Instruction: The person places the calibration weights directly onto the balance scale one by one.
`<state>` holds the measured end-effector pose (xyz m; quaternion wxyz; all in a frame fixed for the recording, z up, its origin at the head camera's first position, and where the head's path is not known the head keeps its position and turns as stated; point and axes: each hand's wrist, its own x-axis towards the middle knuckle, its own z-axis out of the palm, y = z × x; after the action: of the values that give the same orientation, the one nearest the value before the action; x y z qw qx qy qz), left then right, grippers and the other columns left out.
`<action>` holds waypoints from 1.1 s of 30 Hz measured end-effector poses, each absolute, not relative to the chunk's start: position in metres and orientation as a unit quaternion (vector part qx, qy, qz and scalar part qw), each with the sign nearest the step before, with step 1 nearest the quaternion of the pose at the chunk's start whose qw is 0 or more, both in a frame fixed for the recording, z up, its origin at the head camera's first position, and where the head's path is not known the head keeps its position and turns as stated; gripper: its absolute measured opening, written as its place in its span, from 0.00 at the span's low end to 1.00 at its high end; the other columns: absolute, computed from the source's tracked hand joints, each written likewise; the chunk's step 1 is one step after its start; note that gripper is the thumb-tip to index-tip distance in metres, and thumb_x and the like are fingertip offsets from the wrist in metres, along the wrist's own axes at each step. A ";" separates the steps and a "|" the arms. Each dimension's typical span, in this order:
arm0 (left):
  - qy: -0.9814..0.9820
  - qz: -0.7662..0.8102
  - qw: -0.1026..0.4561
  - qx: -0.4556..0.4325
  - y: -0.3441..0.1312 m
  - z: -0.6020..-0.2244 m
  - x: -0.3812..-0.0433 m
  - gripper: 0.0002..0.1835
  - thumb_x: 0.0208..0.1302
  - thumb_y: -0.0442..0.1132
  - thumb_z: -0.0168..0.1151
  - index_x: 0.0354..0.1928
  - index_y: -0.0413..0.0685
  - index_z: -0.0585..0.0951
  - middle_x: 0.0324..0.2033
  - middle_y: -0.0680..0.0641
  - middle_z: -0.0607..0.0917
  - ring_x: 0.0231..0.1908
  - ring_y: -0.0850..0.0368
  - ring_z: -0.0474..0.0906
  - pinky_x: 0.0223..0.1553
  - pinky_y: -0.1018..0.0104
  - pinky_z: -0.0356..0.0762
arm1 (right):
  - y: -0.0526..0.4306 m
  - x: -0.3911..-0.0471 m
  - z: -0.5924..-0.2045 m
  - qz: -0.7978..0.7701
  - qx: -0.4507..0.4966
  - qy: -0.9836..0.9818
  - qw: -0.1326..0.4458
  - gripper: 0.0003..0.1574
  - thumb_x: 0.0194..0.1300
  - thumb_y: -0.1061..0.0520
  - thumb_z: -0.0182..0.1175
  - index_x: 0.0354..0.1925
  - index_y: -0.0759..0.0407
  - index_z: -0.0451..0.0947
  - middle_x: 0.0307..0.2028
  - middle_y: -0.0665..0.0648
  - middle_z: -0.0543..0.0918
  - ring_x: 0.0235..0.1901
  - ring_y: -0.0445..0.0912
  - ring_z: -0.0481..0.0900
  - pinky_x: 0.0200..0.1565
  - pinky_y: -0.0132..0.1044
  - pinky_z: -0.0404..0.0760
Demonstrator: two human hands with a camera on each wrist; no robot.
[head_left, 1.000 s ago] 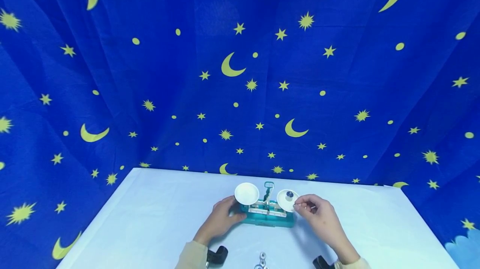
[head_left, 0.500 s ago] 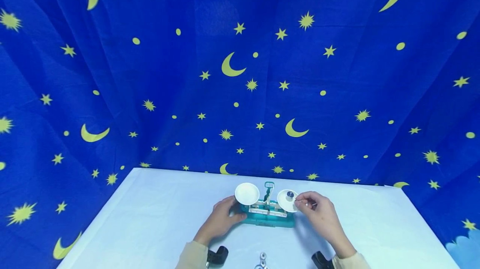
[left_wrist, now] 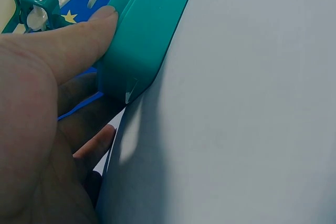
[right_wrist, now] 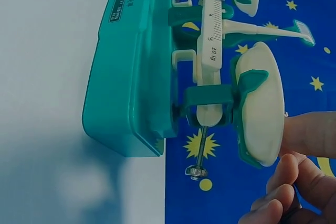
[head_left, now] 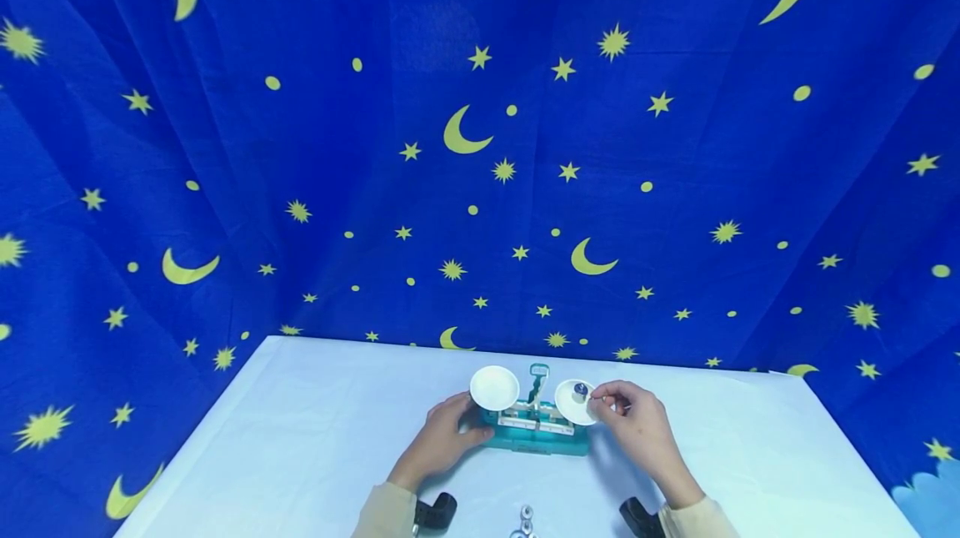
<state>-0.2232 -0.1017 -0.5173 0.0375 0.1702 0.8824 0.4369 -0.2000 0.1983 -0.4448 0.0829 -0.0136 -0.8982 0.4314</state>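
A teal balance scale [head_left: 534, 442] stands on the table with two white pans. My left hand [head_left: 444, 442] grips the left end of its base, thumb [left_wrist: 97, 35] in front and fingers behind. A cylindrical metal weight [head_left: 580, 391] sits in the right pan [head_left: 573, 414]. Over that pan's right edge, my right hand [head_left: 637, 425] pinches with thumb and forefinger what looks like a small metal weight, mostly hidden by the fingertips. In the right wrist view the pan [right_wrist: 262, 106] hides those fingertips, and the other fingers [right_wrist: 275, 198] are curled below it.
Several small metal weights [head_left: 524, 524] lie on the white table [head_left: 360, 404] near its front edge. A blue cloth [head_left: 480, 188] with yellow moons and stars hangs behind and at both sides. A dark wrist mount shows on each arm.
My right hand has shifted slightly left and up, from the right pan's rim to just over the pan. My left hand and the balance scale stay put.
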 end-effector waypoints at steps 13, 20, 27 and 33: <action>0.882 0.438 0.042 0.168 -0.102 -0.517 -0.222 0.37 0.65 0.54 0.67 0.70 0.43 0.72 0.67 0.41 0.75 0.70 0.39 0.65 0.71 0.33 0.51 | 0.196 -0.203 -0.448 0.423 -0.008 -0.901 0.097 0.06 0.60 0.61 0.68 0.37 0.60 0.85 0.27 0.50 0.78 0.28 0.44 0.70 0.30 0.32 0.69; 0.883 0.437 0.045 0.164 -0.101 -0.514 -0.221 0.37 0.64 0.55 0.67 0.70 0.43 0.71 0.68 0.41 0.74 0.70 0.39 0.64 0.71 0.33 0.50 | 0.196 -0.204 -0.447 0.419 -0.020 -0.904 0.083 0.06 0.61 0.60 0.67 0.38 0.60 0.85 0.28 0.51 0.78 0.29 0.45 0.70 0.30 0.33 0.69; 0.882 0.439 0.044 0.166 -0.101 -0.516 -0.222 0.37 0.64 0.54 0.67 0.70 0.42 0.72 0.68 0.40 0.74 0.70 0.38 0.64 0.70 0.32 0.51 | 0.195 -0.204 -0.445 0.424 -0.031 -0.903 0.067 0.06 0.61 0.60 0.67 0.38 0.59 0.85 0.29 0.52 0.77 0.29 0.46 0.70 0.29 0.33 0.69; 0.884 0.436 0.047 0.159 -0.101 -0.516 -0.222 0.38 0.64 0.55 0.67 0.70 0.43 0.71 0.68 0.41 0.73 0.70 0.39 0.64 0.71 0.33 0.51 | 0.196 -0.203 -0.444 0.421 -0.030 -0.903 0.075 0.06 0.61 0.60 0.67 0.38 0.59 0.85 0.28 0.52 0.77 0.28 0.45 0.70 0.29 0.33 0.68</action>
<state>-0.2224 -0.1010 -0.5156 0.0474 0.1593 0.8844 0.4362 -0.2029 0.1957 -0.4436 0.0745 -0.0304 -0.9034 0.4211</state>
